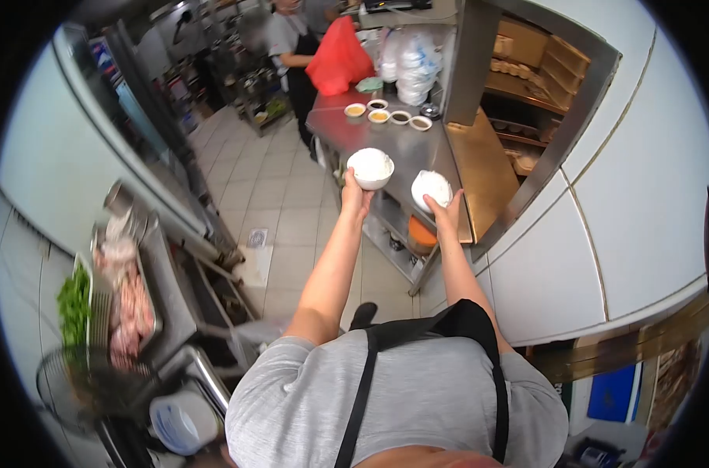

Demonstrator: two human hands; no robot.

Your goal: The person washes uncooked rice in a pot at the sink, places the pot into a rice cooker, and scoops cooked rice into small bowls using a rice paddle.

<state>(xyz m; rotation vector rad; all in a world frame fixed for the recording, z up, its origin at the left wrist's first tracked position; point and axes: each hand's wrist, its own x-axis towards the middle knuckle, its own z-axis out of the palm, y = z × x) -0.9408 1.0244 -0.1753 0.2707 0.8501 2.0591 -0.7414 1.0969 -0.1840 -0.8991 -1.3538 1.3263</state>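
My left hand [358, 196] is closed on a white bowl [372, 184] heaped with white rice [371, 164], held out in front of me. In my right hand [446, 214] is a second bowl of rice [431, 189], gripped at its near side and tilted a little. Both bowls are at the near end of a steel counter [405, 144]. Several small sauce dishes [379, 116] with yellow and dark contents sit farther back on that counter. The fingers under each bowl are partly hidden.
A co-worker [296, 58] stands beyond the counter by a red plastic bag [340, 58]. Stacked wrapped containers [413, 70] stand near the hatch [479, 164]. At left are trays of raw meat [132, 308], greens [74, 300] and a fan [89, 386]. An orange object [422, 232] sits below the counter.
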